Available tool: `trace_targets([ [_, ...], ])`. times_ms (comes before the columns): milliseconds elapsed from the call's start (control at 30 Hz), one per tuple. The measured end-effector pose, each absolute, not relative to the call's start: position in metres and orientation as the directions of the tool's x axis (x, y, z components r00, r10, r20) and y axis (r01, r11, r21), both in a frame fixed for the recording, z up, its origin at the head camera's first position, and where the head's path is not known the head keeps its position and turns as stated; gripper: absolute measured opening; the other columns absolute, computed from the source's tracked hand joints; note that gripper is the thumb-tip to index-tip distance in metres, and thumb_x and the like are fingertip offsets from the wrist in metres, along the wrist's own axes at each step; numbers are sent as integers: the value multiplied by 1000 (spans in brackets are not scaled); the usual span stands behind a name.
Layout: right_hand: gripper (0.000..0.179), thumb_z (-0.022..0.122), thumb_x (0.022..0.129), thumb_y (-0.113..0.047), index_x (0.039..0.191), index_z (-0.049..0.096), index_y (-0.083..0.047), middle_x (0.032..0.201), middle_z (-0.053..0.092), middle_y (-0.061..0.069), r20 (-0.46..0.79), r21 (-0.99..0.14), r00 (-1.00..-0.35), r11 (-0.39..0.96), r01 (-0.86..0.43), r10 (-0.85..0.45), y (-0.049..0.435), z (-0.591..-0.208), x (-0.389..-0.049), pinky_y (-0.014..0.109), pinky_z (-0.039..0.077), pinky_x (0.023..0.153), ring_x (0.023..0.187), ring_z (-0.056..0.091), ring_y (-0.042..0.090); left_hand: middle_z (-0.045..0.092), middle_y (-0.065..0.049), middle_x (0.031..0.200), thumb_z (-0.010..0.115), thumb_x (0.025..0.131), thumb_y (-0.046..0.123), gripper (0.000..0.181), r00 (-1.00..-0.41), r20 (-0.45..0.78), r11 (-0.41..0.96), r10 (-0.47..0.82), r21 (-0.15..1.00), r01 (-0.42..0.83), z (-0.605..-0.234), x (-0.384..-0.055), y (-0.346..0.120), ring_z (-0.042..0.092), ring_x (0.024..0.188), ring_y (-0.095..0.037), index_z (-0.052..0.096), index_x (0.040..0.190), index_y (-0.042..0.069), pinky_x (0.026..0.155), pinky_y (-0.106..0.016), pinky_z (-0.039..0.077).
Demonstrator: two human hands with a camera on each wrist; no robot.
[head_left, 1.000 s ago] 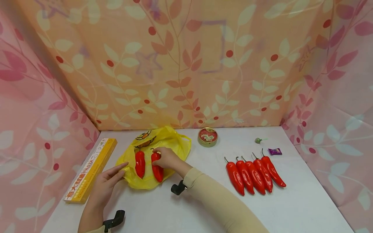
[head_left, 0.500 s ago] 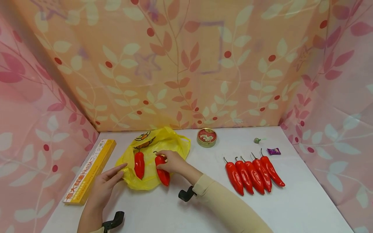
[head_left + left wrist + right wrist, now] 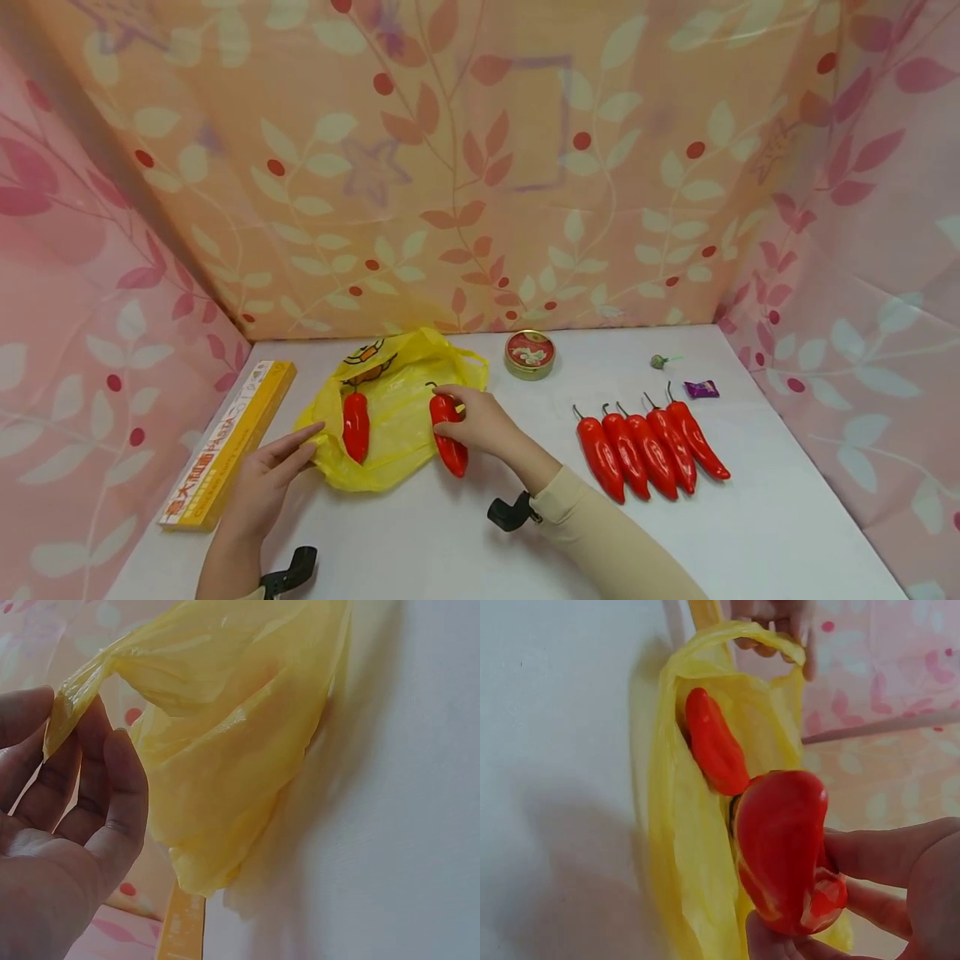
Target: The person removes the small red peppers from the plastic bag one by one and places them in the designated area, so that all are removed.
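Note:
A yellow plastic bag [image 3: 397, 417] lies at the left middle of the table, its mouth toward me. My left hand [image 3: 258, 487] pinches the bag's near left edge; the left wrist view shows that edge [image 3: 71, 705] between thumb and fingers. Inside the bag rests one red chili pepper [image 3: 356, 429]. My right hand [image 3: 483, 425] grips another red chili pepper [image 3: 452, 454] at the bag's right edge, tip pointing down toward me. In the right wrist view this held pepper [image 3: 780, 840] covers part of the bag.
Several red chili peppers [image 3: 651, 454] lie in a row on the right. Beyond them are a lollipop [image 3: 658, 362] and a purple wrapped candy [image 3: 701, 389]. A round red tin [image 3: 529, 352] stands at the back, and a pasta box [image 3: 225, 450] lies far left. Patterned cloth walls [image 3: 480, 250] enclose the table.
My right hand has moved right with the chili pepper, from over the middle of the bag to its right edge. The left hand keeps its place on the bag.

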State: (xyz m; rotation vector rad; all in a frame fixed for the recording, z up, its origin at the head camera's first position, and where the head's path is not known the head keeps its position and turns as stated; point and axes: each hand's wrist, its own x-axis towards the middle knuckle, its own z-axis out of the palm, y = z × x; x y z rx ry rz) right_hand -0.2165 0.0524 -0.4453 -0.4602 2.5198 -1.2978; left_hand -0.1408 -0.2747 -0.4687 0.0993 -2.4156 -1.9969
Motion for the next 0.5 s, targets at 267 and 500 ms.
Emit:
trace_targets([
  [267, 56, 77, 89, -28, 142, 58, -23, 125, 62, 7, -90, -822, -939, 557, -118, -331, 70, -438, -205, 33, 61, 70, 104, 61, 25, 68, 16, 128, 62, 102, 26, 49, -999, 1, 163, -39, 987, -6, -469, -140, -275, 64, 110, 3, 55, 140, -4, 89, -14, 54],
  [500, 57, 77, 89, -29, 142, 57, -21, 129, 63, 6, -59, -830, -956, 547, -113, -287, 88, -444, -197, 33, 62, 70, 107, 61, 25, 68, 14, 129, 62, 102, 24, 48, -1000, 12, 146, -18, 989, 10, -471, -140, -276, 64, 111, 3, 56, 140, -4, 90, -15, 54],
])
